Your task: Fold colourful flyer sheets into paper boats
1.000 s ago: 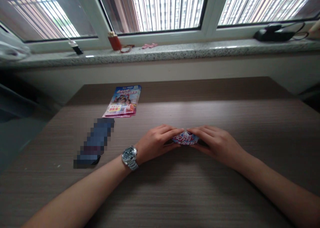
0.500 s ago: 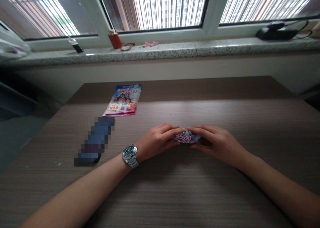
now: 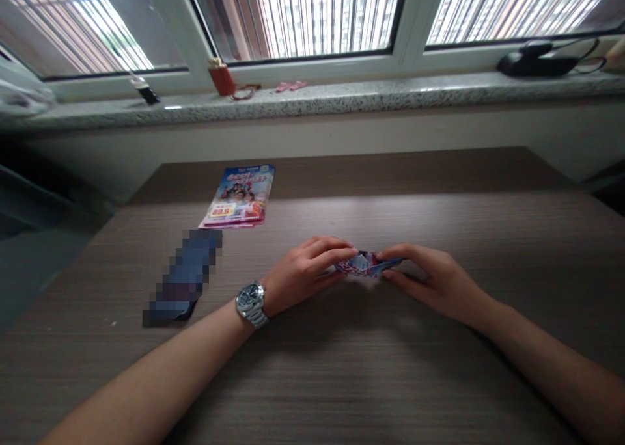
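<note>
A small folded paper (image 3: 364, 265), printed in blue, red and white, is held just above the table at the middle of the head view. My left hand (image 3: 307, 269) pinches its left end between thumb and fingers. At the right end, my right hand (image 3: 437, 276) grips it the same way, thumb below and fingers above. The paper's middle stands partly open, showing a pale fold inside. My fingers cover both its ends. A metal wristwatch (image 3: 251, 303) is on my left wrist.
Left of my hands lies a stack of printed flyers (image 3: 239, 194). Nearer me is a blurred dark flat object (image 3: 183, 279), perhaps a phone. On the stone windowsill (image 3: 361, 97) behind the table (image 3: 332, 373) are a red case (image 3: 222, 79) and a black power strip (image 3: 537, 64).
My right hand has shifted slightly right and its fingers sit farther out on the paper. The folded paper has widened, and more of its inner fold shows.
</note>
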Action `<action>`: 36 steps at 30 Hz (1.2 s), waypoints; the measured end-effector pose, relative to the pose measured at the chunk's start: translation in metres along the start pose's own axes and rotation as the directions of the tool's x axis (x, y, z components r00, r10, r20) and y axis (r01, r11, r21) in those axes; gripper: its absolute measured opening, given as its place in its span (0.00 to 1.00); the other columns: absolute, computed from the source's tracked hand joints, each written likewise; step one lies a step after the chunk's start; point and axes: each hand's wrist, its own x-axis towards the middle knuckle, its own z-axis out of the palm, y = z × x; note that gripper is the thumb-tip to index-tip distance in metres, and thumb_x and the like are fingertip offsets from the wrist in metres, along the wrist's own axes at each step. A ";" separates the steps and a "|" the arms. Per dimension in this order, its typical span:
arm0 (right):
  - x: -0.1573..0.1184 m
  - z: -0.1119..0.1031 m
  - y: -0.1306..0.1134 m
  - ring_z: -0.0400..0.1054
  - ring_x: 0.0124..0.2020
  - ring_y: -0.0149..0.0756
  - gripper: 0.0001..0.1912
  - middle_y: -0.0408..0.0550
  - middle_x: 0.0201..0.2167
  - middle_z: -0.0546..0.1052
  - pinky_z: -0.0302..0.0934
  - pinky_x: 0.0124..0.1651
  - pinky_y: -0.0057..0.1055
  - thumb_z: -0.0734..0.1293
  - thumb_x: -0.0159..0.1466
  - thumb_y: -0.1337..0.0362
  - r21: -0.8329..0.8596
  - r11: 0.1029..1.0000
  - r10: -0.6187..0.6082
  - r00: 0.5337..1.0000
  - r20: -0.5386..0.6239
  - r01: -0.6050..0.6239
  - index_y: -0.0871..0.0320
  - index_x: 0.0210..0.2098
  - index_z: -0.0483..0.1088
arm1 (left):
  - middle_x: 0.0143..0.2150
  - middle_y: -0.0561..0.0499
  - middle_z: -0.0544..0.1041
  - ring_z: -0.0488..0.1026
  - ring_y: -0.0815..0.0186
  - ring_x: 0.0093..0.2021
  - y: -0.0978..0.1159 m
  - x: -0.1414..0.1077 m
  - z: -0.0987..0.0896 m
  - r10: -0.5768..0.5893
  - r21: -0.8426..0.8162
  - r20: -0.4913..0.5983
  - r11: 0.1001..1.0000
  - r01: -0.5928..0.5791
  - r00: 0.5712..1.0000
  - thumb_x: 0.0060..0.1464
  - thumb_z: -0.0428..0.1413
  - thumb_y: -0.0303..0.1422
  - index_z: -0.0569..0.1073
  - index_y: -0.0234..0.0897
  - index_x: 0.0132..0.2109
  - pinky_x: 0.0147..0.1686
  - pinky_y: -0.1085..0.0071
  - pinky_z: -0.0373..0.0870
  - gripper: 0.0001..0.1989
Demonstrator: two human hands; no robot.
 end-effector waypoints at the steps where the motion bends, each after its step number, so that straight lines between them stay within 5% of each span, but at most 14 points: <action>1: 0.000 0.000 0.000 0.77 0.43 0.35 0.11 0.46 0.44 0.81 0.70 0.47 0.30 0.66 0.69 0.66 0.004 1.000 -0.015 1.000 0.003 0.015 0.53 0.51 0.69 | 0.57 0.45 0.75 0.73 0.62 0.55 0.000 0.000 0.000 0.000 0.002 -0.002 1.000 0.000 1.000 0.65 0.57 0.31 0.69 0.40 0.61 0.55 0.61 0.75 0.18; 10: 0.001 -0.002 0.001 0.77 0.42 0.35 0.10 0.46 0.44 0.81 0.70 0.45 0.31 0.64 0.70 0.66 -0.058 0.997 -0.051 0.999 -0.018 0.050 0.52 0.51 0.69 | 0.62 0.44 0.70 0.71 0.58 0.59 -0.004 -0.003 0.002 -0.093 0.032 -0.027 0.995 0.094 0.995 0.63 0.59 0.36 0.64 0.44 0.65 0.59 0.56 0.72 0.26; 17: 0.005 -0.014 0.017 0.76 0.32 0.38 0.10 0.50 0.40 0.81 0.70 0.25 0.30 0.64 0.69 0.61 -0.186 0.971 0.105 0.966 -0.235 -0.151 0.54 0.48 0.71 | 0.62 0.43 0.69 0.69 0.57 0.60 -0.007 -0.002 -0.002 -0.236 0.035 -0.035 0.971 0.237 0.971 0.64 0.56 0.34 0.64 0.43 0.66 0.61 0.56 0.69 0.24; 23: 0.010 -0.029 0.043 0.76 0.32 0.41 0.11 0.51 0.38 0.80 0.72 0.31 0.36 0.64 0.68 0.56 -0.286 0.905 0.178 0.891 -0.417 -0.315 0.55 0.46 0.71 | 0.61 0.42 0.69 0.70 0.55 0.60 -0.013 -0.003 0.000 -0.269 0.059 0.017 0.962 0.268 0.963 0.64 0.56 0.35 0.68 0.42 0.62 0.61 0.53 0.68 0.20; 36: 0.008 -0.053 0.099 0.71 0.31 0.42 0.10 0.52 0.38 0.78 0.63 0.35 0.38 0.63 0.67 0.58 -0.465 0.742 0.207 0.825 -0.525 -0.483 0.54 0.45 0.70 | 0.61 0.41 0.68 0.68 0.55 0.61 -0.016 -0.004 0.000 -0.279 0.052 0.099 0.960 0.275 0.955 0.65 0.55 0.34 0.69 0.42 0.61 0.62 0.52 0.67 0.18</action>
